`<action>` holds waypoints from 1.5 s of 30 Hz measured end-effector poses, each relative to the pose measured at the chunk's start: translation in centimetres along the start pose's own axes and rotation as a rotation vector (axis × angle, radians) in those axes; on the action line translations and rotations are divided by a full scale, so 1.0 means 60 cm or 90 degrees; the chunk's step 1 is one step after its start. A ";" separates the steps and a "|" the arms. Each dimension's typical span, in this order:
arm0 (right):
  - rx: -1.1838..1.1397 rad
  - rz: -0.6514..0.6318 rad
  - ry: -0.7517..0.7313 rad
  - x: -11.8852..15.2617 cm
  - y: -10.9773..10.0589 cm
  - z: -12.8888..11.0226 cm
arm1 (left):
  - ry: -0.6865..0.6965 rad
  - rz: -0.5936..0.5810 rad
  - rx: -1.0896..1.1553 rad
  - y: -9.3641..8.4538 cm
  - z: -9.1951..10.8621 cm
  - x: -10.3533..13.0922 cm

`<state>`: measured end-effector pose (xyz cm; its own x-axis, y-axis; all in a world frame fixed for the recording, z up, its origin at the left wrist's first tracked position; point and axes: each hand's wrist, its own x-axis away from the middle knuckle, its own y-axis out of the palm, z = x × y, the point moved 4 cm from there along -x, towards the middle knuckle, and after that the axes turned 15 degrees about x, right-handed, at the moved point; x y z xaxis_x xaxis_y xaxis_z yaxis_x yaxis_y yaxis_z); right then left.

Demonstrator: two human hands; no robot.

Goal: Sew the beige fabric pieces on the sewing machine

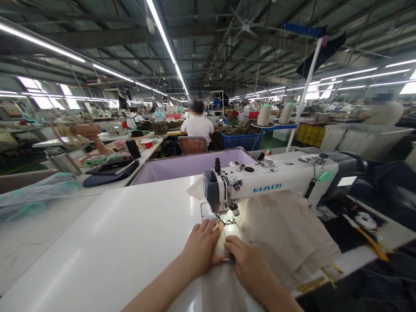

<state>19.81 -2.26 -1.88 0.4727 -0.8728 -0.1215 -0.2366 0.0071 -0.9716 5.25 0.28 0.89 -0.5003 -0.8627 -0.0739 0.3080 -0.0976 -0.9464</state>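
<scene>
A white sewing machine [266,175] marked MAQI stands over the pale tabletop, its needle area lit. Close to the presser foot [224,219], my left hand [202,243] rests its fingertips on a piece of beige fabric [222,288], fingers bent and thumb set apart on the cloth. My right hand [249,261] is just to the right and nearer me, its fingers curled in on the same fabric. Something small and dark shows under those fingers, too hidden to name. A larger heap of beige cloth [282,229] lies right of the needle, under the machine arm.
Behind the table is a lilac bin [195,162]. Thread cones [264,115] stand on a holder at the back right. At left are a metal flask [61,160], a dark cap [107,177] and a plastic bag [39,195]. A person in white [197,125] sits ahead.
</scene>
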 end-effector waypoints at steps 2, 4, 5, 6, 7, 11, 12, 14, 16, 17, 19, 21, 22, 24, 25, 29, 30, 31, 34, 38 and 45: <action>0.006 -0.001 0.003 -0.003 -0.002 0.001 | 0.006 0.008 0.003 0.001 -0.003 -0.002; 0.013 -0.004 0.001 -0.004 -0.004 0.000 | 0.008 0.011 0.006 0.002 -0.005 -0.004; 0.014 -0.004 0.000 -0.005 -0.004 0.000 | 0.008 0.011 0.007 0.002 -0.005 -0.004; 0.014 -0.002 -0.001 -0.005 -0.004 0.000 | 0.008 0.010 0.009 0.002 -0.005 -0.004; 0.012 0.000 -0.001 -0.005 -0.003 0.000 | 0.008 0.009 0.010 0.002 -0.004 -0.003; -0.012 0.011 0.001 -0.003 -0.001 0.002 | 0.012 -0.002 0.018 0.003 -0.002 0.005; -0.019 0.013 -0.001 -0.002 0.000 0.002 | 0.014 -0.005 0.021 0.004 -0.002 0.008; -0.030 0.014 -0.007 -0.001 0.001 0.003 | 0.017 -0.008 0.025 0.006 -0.002 0.013; -0.037 0.014 -0.008 0.000 0.001 0.004 | 0.017 -0.008 0.023 0.008 -0.003 0.016; -0.039 0.014 -0.007 0.000 0.000 0.004 | 0.016 -0.009 0.021 0.008 -0.003 0.017; -0.041 0.018 -0.007 -0.001 -0.001 0.005 | 0.013 -0.011 0.016 0.006 -0.003 0.015; -0.035 0.020 -0.005 -0.005 -0.004 0.005 | 0.007 -0.012 0.016 0.004 -0.003 0.012; -0.030 0.019 -0.005 -0.006 -0.005 0.005 | 0.004 -0.014 0.018 0.003 -0.002 0.011; -0.022 0.017 -0.005 -0.007 -0.006 0.004 | -0.002 -0.019 0.024 0.003 0.002 0.014; -0.020 0.015 -0.006 -0.006 -0.006 0.004 | -0.006 -0.023 0.025 0.004 0.005 0.019; -0.018 0.004 -0.020 0.012 0.001 0.001 | 0.009 -0.054 0.024 0.017 0.026 0.050; -0.018 0.002 -0.025 0.018 0.004 0.001 | 0.021 -0.066 0.020 0.020 0.032 0.058; -0.018 0.001 -0.028 0.023 0.006 0.000 | 0.034 -0.078 0.016 0.022 0.037 0.065; -0.016 -0.002 -0.029 0.028 0.010 0.000 | 0.056 -0.097 0.002 0.022 0.046 0.073; -0.018 0.001 -0.023 0.014 0.003 0.002 | 0.061 -0.086 0.016 0.015 0.037 0.062; -0.023 0.016 -0.016 -0.032 -0.009 0.013 | 0.044 -0.041 0.043 -0.001 0.007 0.026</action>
<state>19.69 -0.23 -1.28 0.4871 -0.8602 -0.1508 -0.2792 0.0102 -0.9602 4.80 -1.26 0.96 -0.5745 -0.8177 -0.0370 0.3256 -0.1868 -0.9269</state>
